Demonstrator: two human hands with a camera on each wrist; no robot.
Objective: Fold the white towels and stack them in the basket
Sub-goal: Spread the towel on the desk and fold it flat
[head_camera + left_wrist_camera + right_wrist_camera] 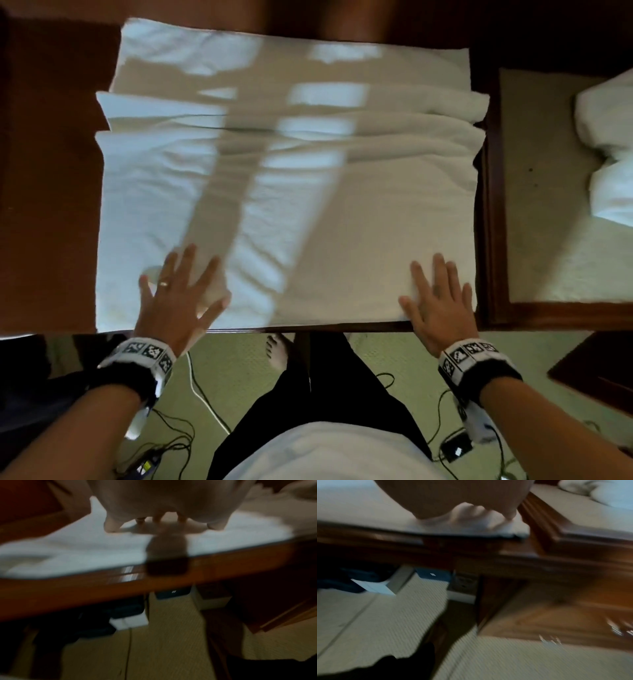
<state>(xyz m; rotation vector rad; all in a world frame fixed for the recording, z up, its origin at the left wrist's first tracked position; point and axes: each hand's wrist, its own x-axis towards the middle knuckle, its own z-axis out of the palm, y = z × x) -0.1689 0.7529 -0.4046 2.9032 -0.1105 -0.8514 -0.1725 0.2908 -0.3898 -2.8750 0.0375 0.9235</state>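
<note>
A white towel [274, 205] lies spread flat on the wooden table [48, 205], on top of other white towels [291, 68] whose far edges stick out in steps. My left hand [178, 291] presses flat on its near left part with the fingers spread. My right hand [438, 298] lies flat on the near right corner, fingers straight. In the left wrist view the left hand [163, 507] rests on the towel [85, 553] just behind the table edge. The right wrist view is blurred: under the right hand [453, 496] the towel [471, 516] bunches a little.
Right of the table stands a wooden-framed tray or basket [493, 205] with a pale lining and a crumpled white towel [609, 154] in it. Cables [202, 394] and a small black device [457, 448] lie on the carpet by my feet. Bare table shows at the left.
</note>
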